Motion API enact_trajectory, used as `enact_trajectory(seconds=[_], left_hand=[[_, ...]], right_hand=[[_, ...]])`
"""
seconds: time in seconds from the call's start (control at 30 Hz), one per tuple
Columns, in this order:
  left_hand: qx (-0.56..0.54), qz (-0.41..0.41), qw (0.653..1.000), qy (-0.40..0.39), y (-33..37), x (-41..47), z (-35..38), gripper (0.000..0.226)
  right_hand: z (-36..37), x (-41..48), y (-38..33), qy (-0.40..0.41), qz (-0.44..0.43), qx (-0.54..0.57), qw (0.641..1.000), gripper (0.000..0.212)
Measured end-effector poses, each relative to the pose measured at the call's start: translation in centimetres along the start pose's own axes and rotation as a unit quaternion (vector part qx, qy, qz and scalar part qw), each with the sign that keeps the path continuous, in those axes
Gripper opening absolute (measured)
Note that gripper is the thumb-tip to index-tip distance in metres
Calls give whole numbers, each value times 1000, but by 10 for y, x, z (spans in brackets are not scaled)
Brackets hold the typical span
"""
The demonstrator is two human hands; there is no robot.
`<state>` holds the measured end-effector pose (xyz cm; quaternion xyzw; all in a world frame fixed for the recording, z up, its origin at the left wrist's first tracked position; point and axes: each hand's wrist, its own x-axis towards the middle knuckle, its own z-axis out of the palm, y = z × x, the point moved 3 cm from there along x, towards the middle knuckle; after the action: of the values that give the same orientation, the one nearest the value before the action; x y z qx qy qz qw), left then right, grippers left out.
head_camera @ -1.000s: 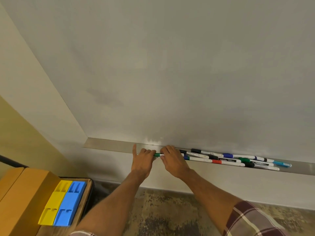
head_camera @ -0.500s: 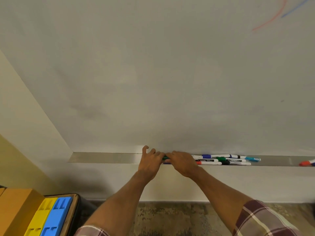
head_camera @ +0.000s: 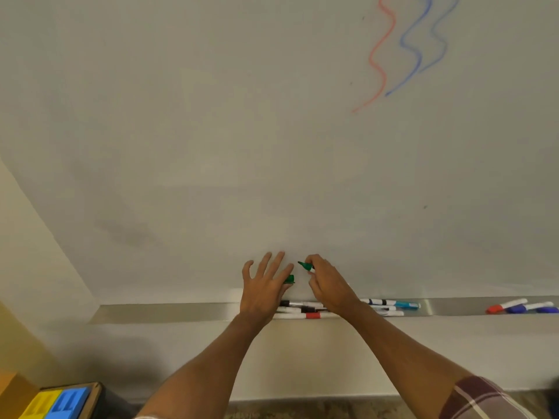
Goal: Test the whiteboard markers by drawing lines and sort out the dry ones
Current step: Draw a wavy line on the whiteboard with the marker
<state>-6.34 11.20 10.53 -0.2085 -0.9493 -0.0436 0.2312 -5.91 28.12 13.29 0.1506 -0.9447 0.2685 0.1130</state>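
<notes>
My right hand [head_camera: 328, 284] grips an uncapped green marker [head_camera: 305, 266], its tip pointing up-left close to the whiteboard [head_camera: 211, 131]. My left hand [head_camera: 264, 287] pinches the green cap [head_camera: 289, 279] between thumb and forefinger, the other fingers spread. Both hands hover just above the metal marker tray [head_camera: 169, 313]. Several capped markers [head_camera: 390, 306] lie in the tray under and right of my hands. A red marker [head_camera: 503, 306] and two blue ones [head_camera: 532, 308] lie apart at the tray's far right. One red wavy line [head_camera: 379, 55] and two blue wavy lines [head_camera: 419, 49] mark the board's upper right.
A yellow tray [head_camera: 36, 408] and a blue tray [head_camera: 68, 403] sit on a brown box at the lower left. Pale wall lies left of the board. Patterned floor runs along the bottom.
My hands rose from the tray and pulled the green marker apart: cap now in the left hand, marker in the right. The view tilted up, showing the drawn lines.
</notes>
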Motion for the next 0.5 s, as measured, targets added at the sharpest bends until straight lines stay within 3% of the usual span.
enact_trajectory(seconds=[0.17, 0.5], left_hand=[[3, 22, 996, 83, 19, 45, -39, 51], [39, 58, 961, 266, 29, 168, -176, 52]], right_hand=[[-63, 19, -11, 98, -91, 38, 990, 35], [-214, 74, -56, 282, -153, 114, 940, 25]])
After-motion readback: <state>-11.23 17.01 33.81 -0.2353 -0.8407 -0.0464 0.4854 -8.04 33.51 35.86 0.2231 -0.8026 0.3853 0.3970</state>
